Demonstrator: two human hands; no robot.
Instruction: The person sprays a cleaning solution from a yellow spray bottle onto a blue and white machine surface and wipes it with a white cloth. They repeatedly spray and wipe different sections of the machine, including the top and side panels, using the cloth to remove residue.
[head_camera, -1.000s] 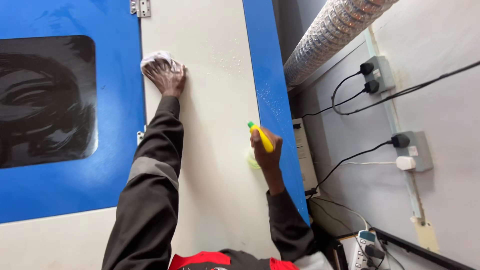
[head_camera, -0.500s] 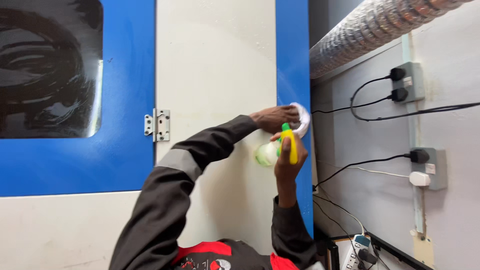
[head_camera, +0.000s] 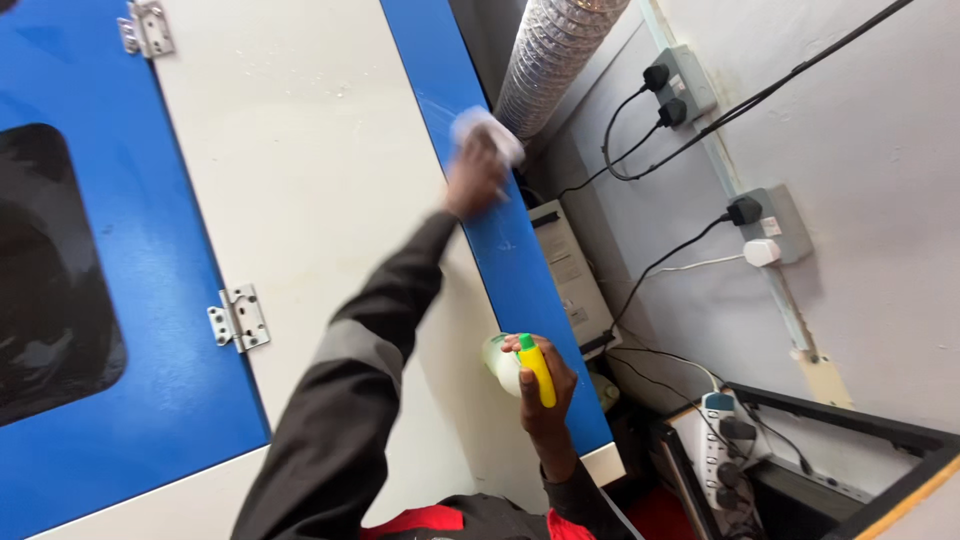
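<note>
A person's left hand (head_camera: 476, 178) presses a crumpled white cloth (head_camera: 487, 128) against the blue edge strip (head_camera: 500, 230) of a tall machine cabinet, fingers closed around the fabric, the dark sleeve with its grey band stretched up across the cream panel (head_camera: 310, 200). The cloth sits at the strip's right edge, just beside a ribbed silver duct hose (head_camera: 555, 50) that runs up the corner; the gap between cabinet and grey wall is narrow there and crowded lower down with black cables and a pale box (head_camera: 572, 270). Nearer the body, the right hand (head_camera: 545, 385) grips a translucent spray bottle (head_camera: 503, 362) with a yellow trigger and green tip, held upright in front of the blue strip, well below the cloth. The cream panel is smooth, faintly speckled and open across its width. On the left, a glossy blue door (head_camera: 120, 330) with a dark rounded window hangs on a bright metal hinge (head_camera: 238, 318). Wall sockets (head_camera: 775, 222) with black plugs sit on the matt wall at right.
</note>
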